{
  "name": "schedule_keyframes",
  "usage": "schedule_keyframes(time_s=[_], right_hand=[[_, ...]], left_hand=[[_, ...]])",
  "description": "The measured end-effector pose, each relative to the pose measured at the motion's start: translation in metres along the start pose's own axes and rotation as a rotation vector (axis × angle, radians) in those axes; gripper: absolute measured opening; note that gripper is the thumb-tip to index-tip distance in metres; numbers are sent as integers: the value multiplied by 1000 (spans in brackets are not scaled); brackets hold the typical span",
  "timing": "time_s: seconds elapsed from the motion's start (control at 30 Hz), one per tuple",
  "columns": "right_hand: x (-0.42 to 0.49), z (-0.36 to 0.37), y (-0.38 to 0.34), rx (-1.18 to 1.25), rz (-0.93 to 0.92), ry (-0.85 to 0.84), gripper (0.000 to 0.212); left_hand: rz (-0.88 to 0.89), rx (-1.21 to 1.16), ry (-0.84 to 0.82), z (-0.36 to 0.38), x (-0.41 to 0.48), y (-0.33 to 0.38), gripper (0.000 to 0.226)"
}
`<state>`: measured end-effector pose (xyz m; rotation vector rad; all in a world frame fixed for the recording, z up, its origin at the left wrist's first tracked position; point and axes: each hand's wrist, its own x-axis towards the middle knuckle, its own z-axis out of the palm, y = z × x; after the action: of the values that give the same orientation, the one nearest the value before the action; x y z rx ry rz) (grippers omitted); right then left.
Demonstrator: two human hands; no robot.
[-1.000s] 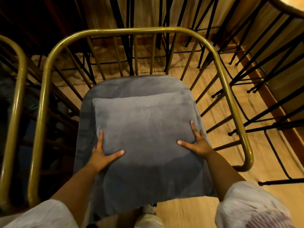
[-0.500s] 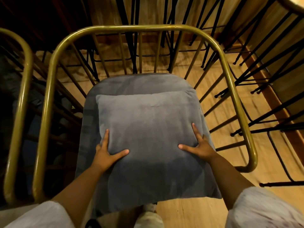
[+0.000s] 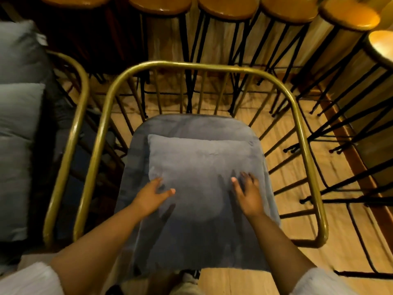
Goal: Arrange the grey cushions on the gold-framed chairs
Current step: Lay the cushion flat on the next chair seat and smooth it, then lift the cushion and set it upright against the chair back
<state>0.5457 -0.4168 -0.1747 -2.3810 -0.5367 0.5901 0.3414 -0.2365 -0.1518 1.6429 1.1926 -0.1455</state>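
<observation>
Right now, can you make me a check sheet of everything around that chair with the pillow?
Surface: grey padded seat of the gold-framed chair, mostly covered.
Job's things: grey cushion lies flat on the seat, roughly centred; more grey cushions sit on the second gold chair to the left.
Clutter: nothing seen.
Hands: left hand and right hand are both open, spread over the cushion's near half; whether they press on it cannot be told.
Cables: nothing seen.
Surroundings: wooden floor; a row of black-legged bar stools with round wooden seats behind and to the right.
</observation>
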Motion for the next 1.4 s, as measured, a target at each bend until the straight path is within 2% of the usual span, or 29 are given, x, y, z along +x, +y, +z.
schedule_keyframes(time_s=[0.1,0.17,0.2,0.27,0.37,0.5,0.63,0.7,0.77,0.83,0.93,1.1,1.23,1.33,1.4], right_hand=[[-15,22,-74,50,-174,-99,53],[-25,40,-121,56,-270,-183,66],[-29,54,-147,53,-333,-225,65],[-40,84,-198,35,-431,-308,44],[-58,138,-267,81,-521,-367,36],[-83,218,-353,178,-507,-453,38],[-104,298,-426,335,-357,-532,46],[-106,331,-448,400,-244,-562,66],[-102,365,-457,418,-152,-556,100],[-90,393,-451,424,-105,-535,126],[-89,403,-453,402,-27,-493,139],[-85,409,-453,360,35,-527,128],[-81,414,-446,374,30,-501,130],[-87,412,-443,432,5,-459,117],[-94,404,-444,508,-1,-466,117]], left_hand=[[89,16,40,-38,-28,6,53],[135,14,67,-72,-49,4,54],[144,-4,106,-94,-58,-1,61],[163,-43,189,-143,-75,-18,73],[149,-43,320,-219,-92,-55,65],[125,-77,494,-328,-90,-106,50],[115,-61,682,-437,-75,-158,59],[48,-6,745,-482,-63,-188,70],[-87,46,689,-518,-49,-219,84],[-213,55,573,-538,-38,-249,89],[-238,-23,511,-551,-29,-281,108],[-251,-246,565,-554,-19,-314,110],[-188,-495,568,-560,-18,-324,87],[-171,-518,536,-560,-22,-325,84],[-164,-540,538,-560,-31,-318,86]])
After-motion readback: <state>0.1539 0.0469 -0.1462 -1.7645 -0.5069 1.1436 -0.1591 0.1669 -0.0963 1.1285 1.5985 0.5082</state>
